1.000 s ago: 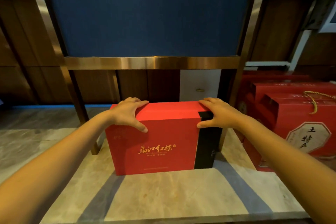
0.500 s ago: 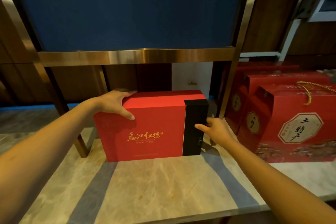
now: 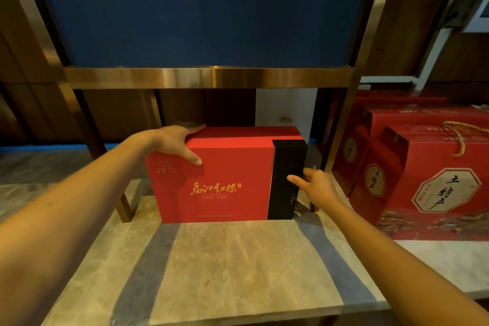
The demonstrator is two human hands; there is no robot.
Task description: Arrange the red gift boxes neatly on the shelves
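Observation:
A red gift box [image 3: 225, 180] with gold lettering and a black band on its right end stands upright on the marble shelf [image 3: 238, 267], under the brass crossbar. My left hand [image 3: 176, 141] grips its top left corner, thumb on the front face, fingers over the top. My right hand [image 3: 316, 185] presses against the black right end, thumb on the front edge. To the right stand several red gift boxes [image 3: 428, 185] with gold rope handles and octagonal labels.
A brass frame [image 3: 209, 77] holds a dark blue panel above the box, with slanted legs [image 3: 341, 145] on either side. Behind it are wood panels and a white cabinet door [image 3: 285, 111]. The shelf's front edge runs along the bottom.
My right hand has dropped from the box's top right corner to its black right end. The left hand stays on the top left corner. The view has shifted, showing more boxes at right.

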